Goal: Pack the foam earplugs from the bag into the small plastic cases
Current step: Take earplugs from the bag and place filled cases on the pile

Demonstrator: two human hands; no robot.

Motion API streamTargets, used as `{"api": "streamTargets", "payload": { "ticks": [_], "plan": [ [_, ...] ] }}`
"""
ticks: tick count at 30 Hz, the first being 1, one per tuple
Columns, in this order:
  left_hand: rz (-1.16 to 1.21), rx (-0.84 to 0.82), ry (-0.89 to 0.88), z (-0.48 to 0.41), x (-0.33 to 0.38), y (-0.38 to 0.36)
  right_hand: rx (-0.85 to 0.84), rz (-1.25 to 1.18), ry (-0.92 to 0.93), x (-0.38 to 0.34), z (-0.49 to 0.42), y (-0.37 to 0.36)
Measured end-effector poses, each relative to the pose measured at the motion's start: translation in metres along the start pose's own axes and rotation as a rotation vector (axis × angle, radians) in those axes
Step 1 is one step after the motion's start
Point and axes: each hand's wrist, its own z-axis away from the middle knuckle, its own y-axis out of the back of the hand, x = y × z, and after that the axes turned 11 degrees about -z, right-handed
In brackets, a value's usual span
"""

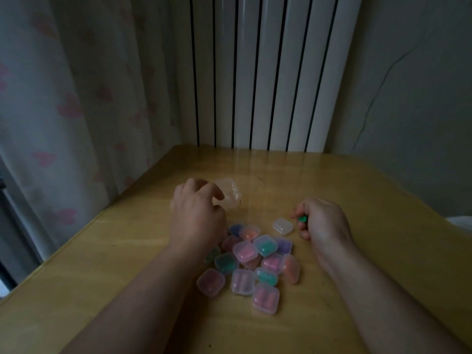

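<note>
On the wooden table (362, 254), in the dim head view, much is hard to read: the light is low, and the colours inside the pile of small cases (244, 251) show only as blurred pink, orange, green and purple shapes through cloudy lids. The left hand (196, 213) covers the near side of the clear plastic bag (232, 193), which lies at the far edge of the work area, so the bag's opening and whatever it contains cannot be made out. The left wrist also hides the cases at the pile's left edge. The left fingers (217, 194) are bent down against the bag and touch it, but whether they pinch the film cannot be told. The right hand (324, 222) rests on the table to the right of the pile, its fingers (304, 234) curled in tight around a green earplug (303, 219), of which only one end shows. Just beside that hand, apart from the pile, sits one closed clear case (282, 226) with no colour showing inside. A curtain (63, 111) and a white radiator (255, 72) stand behind the table.
</note>
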Motion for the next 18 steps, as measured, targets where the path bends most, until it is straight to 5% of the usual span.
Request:
{"api": "streamTargets", "payload": {
  "ticks": [8,13,18],
  "plan": [
    [0.068,-0.031,-0.127,0.007,0.010,0.001,-0.141,0.808,0.140,0.021,-0.011,-0.001],
    [0.101,-0.025,-0.167,0.009,0.011,0.000,-0.170,0.992,0.135,0.019,-0.011,-0.003],
    [0.349,-0.025,-0.142,0.007,0.013,-0.001,-0.131,0.786,0.385,0.006,0.007,-0.003]
  ]
}}
